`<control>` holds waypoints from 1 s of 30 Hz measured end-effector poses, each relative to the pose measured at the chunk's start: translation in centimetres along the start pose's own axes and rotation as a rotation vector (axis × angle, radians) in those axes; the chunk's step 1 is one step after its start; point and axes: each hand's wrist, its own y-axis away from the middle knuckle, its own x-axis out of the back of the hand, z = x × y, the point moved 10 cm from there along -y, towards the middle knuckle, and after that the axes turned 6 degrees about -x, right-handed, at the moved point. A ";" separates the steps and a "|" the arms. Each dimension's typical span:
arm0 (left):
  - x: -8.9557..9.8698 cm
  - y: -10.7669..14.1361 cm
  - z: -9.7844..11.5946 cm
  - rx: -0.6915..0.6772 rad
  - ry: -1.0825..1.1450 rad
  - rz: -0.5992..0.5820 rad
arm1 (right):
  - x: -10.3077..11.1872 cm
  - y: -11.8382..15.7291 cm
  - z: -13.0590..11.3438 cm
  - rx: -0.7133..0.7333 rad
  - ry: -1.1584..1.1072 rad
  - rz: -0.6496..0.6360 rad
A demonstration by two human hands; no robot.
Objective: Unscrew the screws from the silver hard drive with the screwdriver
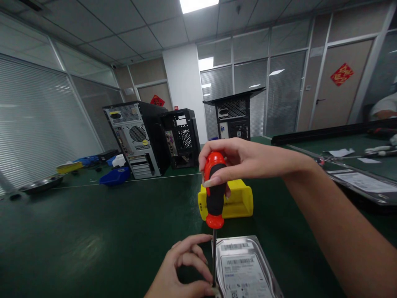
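A red and black screwdriver (215,198) stands nearly upright, its handle wrapped by the fingers of my right hand (229,163). Its shaft runs down along the left edge of a silver hard drive (242,265) with a white label, lying on the green table. My left hand (186,265) is at the drive's left side, its index finger near the top left corner and its thumb and other fingers curled near the screwdriver's lower end. Whatever those fingers pinch is too small to make out. Just behind the drive is a yellow bin (238,200).
Computer cases (149,136) stand at the back of the green table (93,231). A blue tray (114,176) and a metal bowl (43,183) are at the left. Another hard drive (362,182) lies at the right. A person's arm (384,111) shows at the far right.
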 end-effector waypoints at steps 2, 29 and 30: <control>0.1 -0.1 0.1 -0.005 -0.017 0.007 | 0.1 0.0 0.0 0.000 0.021 0.005; -0.7 0.0 0.7 0.054 -0.168 -0.067 | -0.1 0.0 0.1 0.004 -0.001 -0.008; -0.7 0.0 0.7 0.051 -0.174 -0.062 | -0.1 0.0 0.1 0.002 -0.005 -0.014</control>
